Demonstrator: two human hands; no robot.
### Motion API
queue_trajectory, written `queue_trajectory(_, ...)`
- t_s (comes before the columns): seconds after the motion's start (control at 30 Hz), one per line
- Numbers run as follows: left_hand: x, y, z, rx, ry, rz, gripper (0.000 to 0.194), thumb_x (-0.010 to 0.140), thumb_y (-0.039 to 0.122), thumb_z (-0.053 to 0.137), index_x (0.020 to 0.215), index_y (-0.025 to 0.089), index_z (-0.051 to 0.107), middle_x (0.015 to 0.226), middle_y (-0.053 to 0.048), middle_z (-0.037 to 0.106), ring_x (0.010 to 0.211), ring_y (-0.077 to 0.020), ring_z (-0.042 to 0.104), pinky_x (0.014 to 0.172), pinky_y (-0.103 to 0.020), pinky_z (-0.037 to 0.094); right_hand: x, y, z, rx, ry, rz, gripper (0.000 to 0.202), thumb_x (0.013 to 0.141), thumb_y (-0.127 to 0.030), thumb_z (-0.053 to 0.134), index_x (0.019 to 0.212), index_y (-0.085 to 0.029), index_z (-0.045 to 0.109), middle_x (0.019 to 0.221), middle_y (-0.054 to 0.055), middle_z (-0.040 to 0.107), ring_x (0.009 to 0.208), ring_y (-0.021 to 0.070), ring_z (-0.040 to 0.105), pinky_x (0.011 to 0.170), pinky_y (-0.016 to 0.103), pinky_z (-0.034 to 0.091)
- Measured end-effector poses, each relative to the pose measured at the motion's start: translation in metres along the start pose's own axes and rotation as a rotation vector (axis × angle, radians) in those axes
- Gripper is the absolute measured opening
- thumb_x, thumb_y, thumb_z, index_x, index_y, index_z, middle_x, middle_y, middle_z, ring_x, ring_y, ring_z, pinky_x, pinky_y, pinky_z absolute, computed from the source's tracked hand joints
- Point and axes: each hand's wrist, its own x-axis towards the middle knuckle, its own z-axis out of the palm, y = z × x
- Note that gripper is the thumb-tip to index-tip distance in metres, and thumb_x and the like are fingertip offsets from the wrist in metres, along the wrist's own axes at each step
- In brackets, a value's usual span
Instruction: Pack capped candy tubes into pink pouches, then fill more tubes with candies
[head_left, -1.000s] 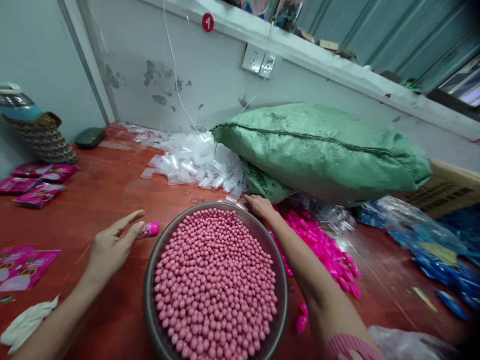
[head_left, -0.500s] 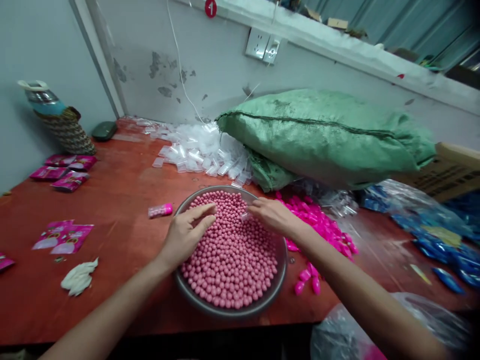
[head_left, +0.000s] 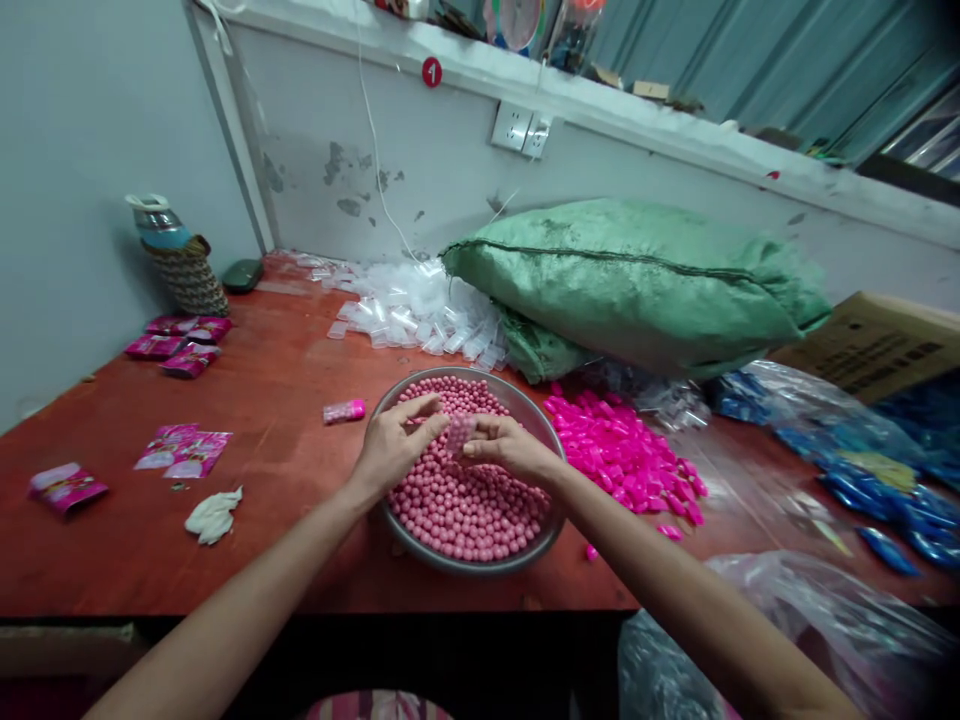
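A round metal bowl (head_left: 556,440) full of small pink balls (head_left: 472,515) sits at the front of the red table. Over it, my right hand (head_left: 510,447) grips a small clear tube (head_left: 460,434) with pink balls showing inside. My left hand (head_left: 397,445) hovers over the bowl's left side, thumb and fingers apart, its tips close to the tube. Left of the bowl lies a filled tube with a pink cap (head_left: 344,411). Bright pink caps (head_left: 630,450) are heaped to the right, and empty clear tubes (head_left: 427,310) are piled behind.
A large green sack (head_left: 637,280) leans along the wall, with a cardboard box (head_left: 877,340) to its right. Blue packets (head_left: 877,490) lie at far right, pink packets (head_left: 184,450) and a crumpled white tissue (head_left: 214,516) at left. A plastic bag (head_left: 667,660) hangs by the front edge.
My right hand has moved left from the bowl's right side to its middle, and the tube in it now shows pink balls. My left hand stays beside it. The camera view has shifted.
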Motion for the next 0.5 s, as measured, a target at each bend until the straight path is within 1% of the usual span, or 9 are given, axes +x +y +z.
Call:
queue_trajectory(0.07,-0.003,0.002,0.004,-0.023,-0.104,-0.003,0.036,0.07,0.031,0.06,0.103,0.016,0.062,0.103,-0.007,0.064,0.094,-0.0219,0.058,0.082,-0.032,0.045,-0.004,-0.002,0.006,0.059,0.05,-0.053,0.027,0.064,-0.024,0.067,0.088,-0.017,0.056,0.079,0.0,0.061,0.073,0.0133,0.059,0.073,0.031,0.047)
queue_trajectory(0.1,-0.004,0.003,0.006,-0.036,-0.137,0.009,0.033,0.07,0.03,0.06,0.1,0.016,0.063,0.1,-0.007,0.065,0.092,-0.0215,0.058,0.082,-0.032,0.044,-0.005,-0.002,0.009,0.053,0.079,-0.081,0.027,0.064,-0.024,0.068,0.088,-0.017,0.056,0.079,0.0,0.061,0.073,0.013,0.058,0.072,0.03,0.048)
queue_trajectory(0.17,-0.005,0.002,0.009,-0.083,-0.181,0.022,0.024,0.072,0.028,0.058,0.092,0.016,0.065,0.092,-0.005,0.066,0.087,-0.0202,0.058,0.081,-0.033,0.044,-0.007,-0.003,0.015,-0.007,0.133,-0.113,0.024,0.064,-0.025,0.068,0.083,-0.017,0.055,0.074,-0.002,0.06,0.069,0.0121,0.058,0.068,0.029,0.048)
queue_trajectory(0.23,-0.005,0.0,0.01,-0.187,-0.213,-0.035,0.021,0.073,0.028,0.056,0.086,0.015,0.064,0.083,-0.004,0.065,0.08,-0.0186,0.059,0.077,-0.032,0.045,-0.01,-0.004,0.016,-0.111,0.181,-0.115,0.021,0.066,-0.026,0.066,0.08,-0.017,0.054,0.067,-0.003,0.059,0.063,0.0116,0.058,0.063,0.028,0.049)
queue_trajectory(0.3,-0.005,-0.002,0.011,-0.315,-0.237,-0.129,0.022,0.072,0.029,0.057,0.086,0.014,0.061,0.079,-0.003,0.063,0.075,-0.017,0.058,0.072,-0.032,0.046,-0.017,-0.008,0.015,-0.271,0.227,-0.132,0.022,0.071,-0.027,0.062,0.088,-0.018,0.053,0.066,-0.002,0.061,0.063,0.0126,0.058,0.061,0.028,0.048)
queue_trajectory(0.37,-0.006,-0.002,0.011,-0.375,-0.257,-0.163,0.023,0.072,0.028,0.057,0.089,0.013,0.06,0.081,-0.003,0.062,0.075,-0.0159,0.058,0.07,-0.03,0.046,-0.024,-0.015,0.011,-0.501,0.293,-0.227,0.028,0.076,-0.026,0.055,0.103,-0.02,0.05,0.076,0.001,0.064,0.07,0.0139,0.059,0.065,0.028,0.048)
queue_trajectory(0.43,-0.008,-0.001,0.012,-0.347,-0.292,-0.119,0.024,0.071,0.026,0.057,0.092,0.014,0.06,0.085,-0.004,0.061,0.079,-0.0164,0.056,0.072,-0.03,0.045,-0.031,-0.021,0.007,-0.761,0.321,-0.378,0.033,0.08,-0.023,0.05,0.113,-0.024,0.048,0.091,0.003,0.063,0.082,0.0148,0.058,0.074,0.03,0.046)
queue_trajectory(0.5,-0.009,0.001,0.014,-0.299,-0.335,-0.064,0.024,0.072,0.025,0.056,0.093,0.015,0.06,0.088,-0.004,0.06,0.084,-0.0175,0.055,0.076,-0.03,0.044,-0.035,-0.027,0.004,-0.975,0.268,-0.5,0.031,0.083,-0.022,0.046,0.114,-0.025,0.05,0.101,0.005,0.06,0.092,0.0159,0.055,0.081,0.03,0.043)
